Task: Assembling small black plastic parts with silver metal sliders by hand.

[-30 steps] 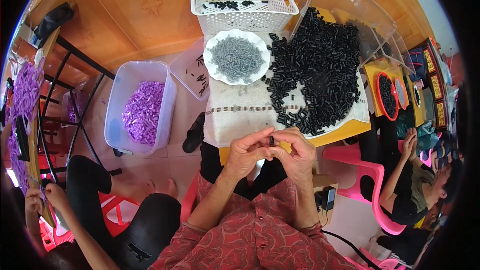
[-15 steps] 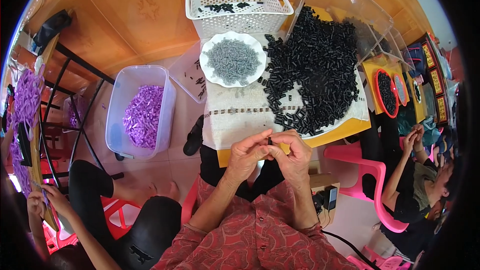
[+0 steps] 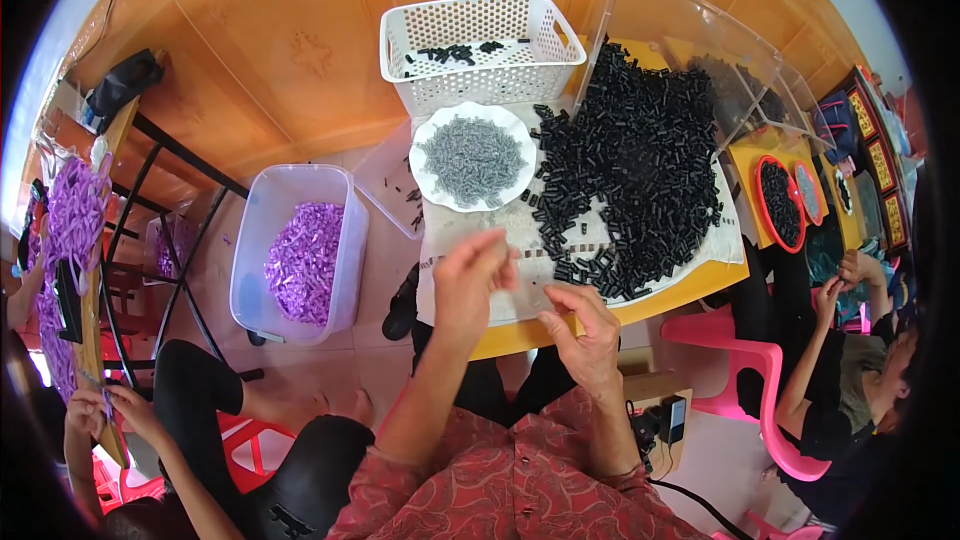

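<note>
I logged right hand (image 3: 588, 345) fingers parted, left hand (image 3: 465, 285) apart, grip unclear; upper-right black heap (image 3: 650, 160) suggested plenty left, finished share untellable.

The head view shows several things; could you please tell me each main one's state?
Left hand: over the cloth, blurred.
Right hand: fingers bent, grip unclear.
Black pieces: heaped loose.
White basket: upright, open, some black pieces inside.
White plate: heaped with grey pieces.
Plastic tub: open, partly filled with purple pieces.
Clear box: seemingly tipped.
Red bowl: holding black pieces.
</note>
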Available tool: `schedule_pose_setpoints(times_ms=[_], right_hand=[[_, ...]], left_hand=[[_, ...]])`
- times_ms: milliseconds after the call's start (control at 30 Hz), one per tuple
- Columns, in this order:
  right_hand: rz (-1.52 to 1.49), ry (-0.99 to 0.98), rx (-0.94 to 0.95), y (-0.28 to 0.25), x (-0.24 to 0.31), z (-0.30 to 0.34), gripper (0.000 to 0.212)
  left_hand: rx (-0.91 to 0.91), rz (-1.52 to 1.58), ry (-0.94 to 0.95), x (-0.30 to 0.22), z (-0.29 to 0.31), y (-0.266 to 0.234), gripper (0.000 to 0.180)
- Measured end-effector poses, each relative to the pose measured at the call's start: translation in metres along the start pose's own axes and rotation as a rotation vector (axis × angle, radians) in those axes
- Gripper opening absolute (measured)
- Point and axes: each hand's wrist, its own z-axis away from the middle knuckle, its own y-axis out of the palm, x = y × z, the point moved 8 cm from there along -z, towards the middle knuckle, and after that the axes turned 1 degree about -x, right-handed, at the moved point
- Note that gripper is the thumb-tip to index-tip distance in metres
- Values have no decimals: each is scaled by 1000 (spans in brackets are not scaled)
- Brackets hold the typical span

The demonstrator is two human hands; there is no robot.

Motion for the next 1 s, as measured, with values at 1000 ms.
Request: schedule_pose_setpoints(times_ms=[1000], right_hand=[[171,17,3,-11,-29,14,12]], left_hand=[[325,-1222,628,12,17,46,9]])
